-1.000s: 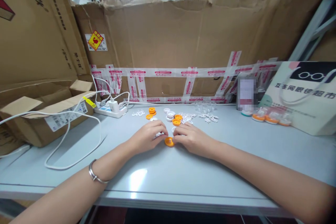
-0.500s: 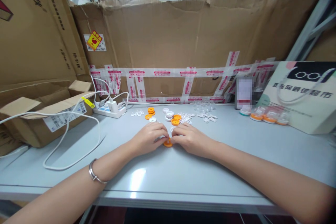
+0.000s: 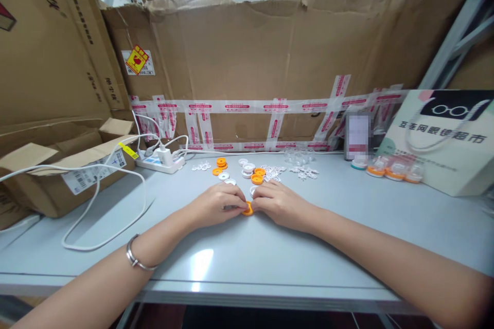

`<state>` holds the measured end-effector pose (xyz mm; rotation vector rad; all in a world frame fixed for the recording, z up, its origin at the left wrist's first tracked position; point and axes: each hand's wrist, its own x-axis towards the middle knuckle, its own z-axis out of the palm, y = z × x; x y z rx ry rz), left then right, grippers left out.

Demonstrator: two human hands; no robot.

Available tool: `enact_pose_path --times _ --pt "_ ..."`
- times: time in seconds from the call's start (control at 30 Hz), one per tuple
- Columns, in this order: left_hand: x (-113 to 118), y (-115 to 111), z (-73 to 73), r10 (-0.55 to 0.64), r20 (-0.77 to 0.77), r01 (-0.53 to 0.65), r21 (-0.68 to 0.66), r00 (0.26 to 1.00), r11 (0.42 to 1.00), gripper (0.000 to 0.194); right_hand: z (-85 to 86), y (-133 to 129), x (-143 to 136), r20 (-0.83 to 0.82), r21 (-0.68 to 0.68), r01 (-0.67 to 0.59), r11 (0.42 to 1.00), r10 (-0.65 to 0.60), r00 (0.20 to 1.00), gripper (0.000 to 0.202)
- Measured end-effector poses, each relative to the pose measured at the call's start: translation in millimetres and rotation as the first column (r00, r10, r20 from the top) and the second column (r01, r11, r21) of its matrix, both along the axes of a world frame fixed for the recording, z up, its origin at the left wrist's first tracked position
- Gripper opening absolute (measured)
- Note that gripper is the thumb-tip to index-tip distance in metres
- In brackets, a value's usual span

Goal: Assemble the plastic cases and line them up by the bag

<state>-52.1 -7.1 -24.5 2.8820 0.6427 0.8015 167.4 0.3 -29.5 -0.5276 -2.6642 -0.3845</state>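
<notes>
Between my hands, an orange round plastic base lies on the grey table. My left hand is closed, its fingertips pinching the base's left rim. From the other side my right hand holds the right rim, also with closed fingers. Whether a small part sits inside the base is hidden by the fingertips. Just beyond the hands lie white round pieces, white rings and more orange round pieces. Small white flat parts are heaped behind my right hand.
Clear domes stand at the back. Several orange-based domed pieces sit before a paper bag, near a phone. A power strip, white cable and open carton occupy the left. Tall cardboard walls the back.
My left fingers have shifted slightly and pressed closer together at the orange base's rim. My right hand stays almost in place. The whole view has moved a little.
</notes>
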Motion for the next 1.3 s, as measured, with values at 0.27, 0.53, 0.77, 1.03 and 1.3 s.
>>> enact_pose_path --times 0.27,0.53,0.77,1.03,1.3 --pt "-3 -8 7.3 -0.014 -0.087 0.007 -0.083 0.996 0.996 0.026 -1.2 -5 5 -0.137 -0.247 -0.063 0.967 0.029 0.990 0.020" --pt "-5 -8 8.2 -0.007 -0.042 0.000 -0.153 0.999 0.988 0.026 -4.5 -8 5 -0.224 -0.387 -0.116 0.915 0.029 0.974 0.019" --pt "-5 -7 7.1 0.006 -0.073 -0.015 -0.129 0.997 0.992 0.025 -8.7 -11 4 -0.291 -0.454 -0.083 0.887 -0.060 0.955 0.018" --pt "-5 -5 4.4 0.013 -0.041 -0.019 -0.153 0.999 0.988 0.025 -9.0 -13 2 -0.347 -0.484 -0.070 0.872 -0.118 0.930 0.016" --pt "-4 -8 6.7 0.018 -0.035 -0.024 -0.198 0.999 0.980 0.024 -9.5 -11 1 -0.347 -0.463 -0.067 0.884 -0.111 0.931 0.016"
